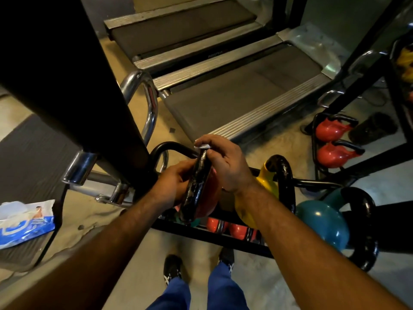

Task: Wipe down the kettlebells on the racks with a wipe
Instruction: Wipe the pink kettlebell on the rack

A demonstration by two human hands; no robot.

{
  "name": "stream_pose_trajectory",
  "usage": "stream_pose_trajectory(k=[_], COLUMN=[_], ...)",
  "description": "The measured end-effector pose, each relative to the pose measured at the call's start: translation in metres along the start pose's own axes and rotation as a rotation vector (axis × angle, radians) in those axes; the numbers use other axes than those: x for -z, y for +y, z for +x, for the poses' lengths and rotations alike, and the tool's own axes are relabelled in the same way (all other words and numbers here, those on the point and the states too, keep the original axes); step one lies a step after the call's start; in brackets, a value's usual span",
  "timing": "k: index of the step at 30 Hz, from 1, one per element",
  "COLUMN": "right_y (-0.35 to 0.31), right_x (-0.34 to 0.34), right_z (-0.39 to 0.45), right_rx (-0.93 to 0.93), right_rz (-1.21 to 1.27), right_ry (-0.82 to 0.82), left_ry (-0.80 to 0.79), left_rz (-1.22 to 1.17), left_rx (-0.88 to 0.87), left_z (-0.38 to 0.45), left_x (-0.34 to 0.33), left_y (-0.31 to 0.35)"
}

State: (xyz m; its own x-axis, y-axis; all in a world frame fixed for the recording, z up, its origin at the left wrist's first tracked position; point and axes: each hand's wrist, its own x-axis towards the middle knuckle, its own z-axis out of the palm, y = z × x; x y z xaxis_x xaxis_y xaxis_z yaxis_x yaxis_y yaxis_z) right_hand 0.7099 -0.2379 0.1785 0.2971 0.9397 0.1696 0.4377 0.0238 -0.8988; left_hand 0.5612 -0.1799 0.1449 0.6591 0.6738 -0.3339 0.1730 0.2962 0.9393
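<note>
Gym flooring (pixel 143 260) of pale concrete runs under a low black rack (pixel 214 237), with two treadmills (pixel 234 101) beyond it. We hold a red kettlebell (pixel 206 199) over the left end of that rack. Its black handle (pixel 196 182) faces us edge-on, with the long axis of the loop running from upper right, near the fingertips, down toward lower left; the red body lies behind and to the right of the handle. Our right fingers curl over the top of the handle and pinch a white wipe (pixel 202 146) against it; only a small fold of the wipe shows. The right hand (pixel 223 162) arches above the handle, wrist bent, forearm running down to the lower right. Our left fingers wrap around the left side of the handle in a firm grasp. The left hand (pixel 173 184) sits lower than the right, its forearm extending to the lower left. A yellow kettlebell (pixel 266 180) stands just right of the red one, and a teal kettlebell (pixel 321 222) stands farther right. Two red kettlebells (pixel 333 139) rest on a second rack well apart, at the right. A blue-and-white wipe packet (pixel 24 222) lies at the left, on a dark mat (pixel 20 256).
</note>
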Motion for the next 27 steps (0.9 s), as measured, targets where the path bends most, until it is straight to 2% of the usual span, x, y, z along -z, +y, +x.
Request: stream_pose_trajectory(k=[4, 8, 12, 15, 19, 23, 24, 27], right_y=[0.0, -0.005, -0.002, -0.002, -0.015, -0.017, -0.022, -0.028], right_x=[0.004, 0.006, 0.014, 0.019, 0.011, 0.021, 0.018, 0.008], right_z=[-0.004, 0.017, 0.013, 0.016, -0.007, 0.005, 0.005, -0.014], right_rx=[0.13, -0.059, 0.062, -0.018, 0.192, 0.064, 0.059, 0.227], right_rz=[-0.044, -0.13, -0.152, -0.192, -0.234, -0.287, -0.323, -0.431], right_ry=[-0.092, -0.129, -0.196, -0.169, -0.198, -0.152, -0.18, -0.322], left_ry=[0.003, 0.009, 0.002, -0.002, 0.003, -0.015, -0.013, -0.023], left_rz=[0.115, 0.218, 0.297, 0.28, 0.298, 0.3, 0.305, 0.341], left_rx=[-0.065, -0.032, -0.117, -0.123, -0.187, -0.162, -0.166, -0.18], left_z=[0.004, 0.007, 0.009, 0.01, 0.006, 0.013, 0.01, 0.011], left_x=[0.002, 0.01, 0.007, 0.006, 0.006, 0.009, 0.01, 0.011], left_y=[-0.004, -0.009, -0.011, -0.009, -0.009, -0.017, -0.012, -0.016])
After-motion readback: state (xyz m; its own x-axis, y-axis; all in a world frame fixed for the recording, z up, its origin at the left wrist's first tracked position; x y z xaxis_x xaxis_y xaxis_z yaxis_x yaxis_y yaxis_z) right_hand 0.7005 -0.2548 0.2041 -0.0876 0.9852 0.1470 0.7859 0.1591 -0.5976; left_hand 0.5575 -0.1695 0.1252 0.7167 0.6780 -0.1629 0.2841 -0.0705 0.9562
